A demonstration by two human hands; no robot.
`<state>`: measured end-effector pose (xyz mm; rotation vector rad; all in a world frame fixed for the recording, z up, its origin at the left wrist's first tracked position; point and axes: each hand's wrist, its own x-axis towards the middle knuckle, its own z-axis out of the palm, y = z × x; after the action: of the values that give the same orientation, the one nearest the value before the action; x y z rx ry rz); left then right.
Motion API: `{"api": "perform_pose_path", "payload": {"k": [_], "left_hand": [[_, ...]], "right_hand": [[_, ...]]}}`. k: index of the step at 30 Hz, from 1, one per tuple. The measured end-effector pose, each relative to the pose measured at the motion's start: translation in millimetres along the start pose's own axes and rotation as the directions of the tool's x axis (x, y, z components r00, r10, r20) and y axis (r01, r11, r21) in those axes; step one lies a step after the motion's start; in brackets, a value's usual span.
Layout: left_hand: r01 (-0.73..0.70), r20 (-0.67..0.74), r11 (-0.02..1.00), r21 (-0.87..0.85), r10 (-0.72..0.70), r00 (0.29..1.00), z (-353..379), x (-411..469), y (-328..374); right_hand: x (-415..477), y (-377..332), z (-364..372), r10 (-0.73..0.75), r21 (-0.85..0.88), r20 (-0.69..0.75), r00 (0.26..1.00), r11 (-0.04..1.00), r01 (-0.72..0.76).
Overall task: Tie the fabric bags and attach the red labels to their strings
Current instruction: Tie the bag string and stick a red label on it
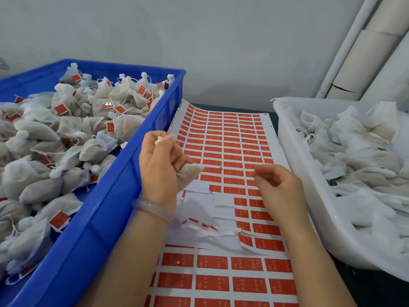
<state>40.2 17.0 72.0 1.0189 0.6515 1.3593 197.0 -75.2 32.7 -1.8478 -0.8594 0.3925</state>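
The left hand (160, 171) grips a small fabric bag (190, 173) in a fist, its gathered neck poking out above the thumb and its filled body bulging toward the right hand (280, 187). That hand hangs near it, fingers loosely curled, thumb and forefinger close; whether they pinch a string I cannot tell. The sheet of red labels (230, 142) lies under both hands

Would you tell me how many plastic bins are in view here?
2: the blue plastic crate on the left and the white plastic tub on the right; none seems hidden.
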Motion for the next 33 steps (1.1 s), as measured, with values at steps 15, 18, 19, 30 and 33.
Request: {"api": "perform_pose_path", "payload": {"k": [15,18,19,30,33], "left_hand": [[0.018,0.034,0.959,0.281,-0.028,0.999,5.2,-7.1,-11.4],[0.007,0.041,0.958,0.285,-0.02,0.999,5.5,-8.0,-12.2],[0.009,0.042,0.959,0.284,-0.022,0.999,5.6,-7.9,-12.5],[-0.019,0.069,0.961,0.276,0.0,0.998,6.7,-7.8,-13.4],[-0.013,0.082,0.966,0.26,-0.009,0.997,6.4,-8.1,-13.5]], "right_hand": [[13.8,-14.4,24.4,0.135,-0.583,0.35,0.927,0.806,0.103],[22.6,-21.9,26.1,0.23,-0.608,0.397,0.888,0.791,0.067],[24.8,-24.3,25.4,0.249,-0.612,0.412,0.876,0.789,0.063],[32.4,-26.3,19.5,0.265,-0.587,0.474,0.84,0.806,0.077],[32.0,-26.0,16.1,0.276,-0.583,0.474,0.836,0.81,0.063]]}}
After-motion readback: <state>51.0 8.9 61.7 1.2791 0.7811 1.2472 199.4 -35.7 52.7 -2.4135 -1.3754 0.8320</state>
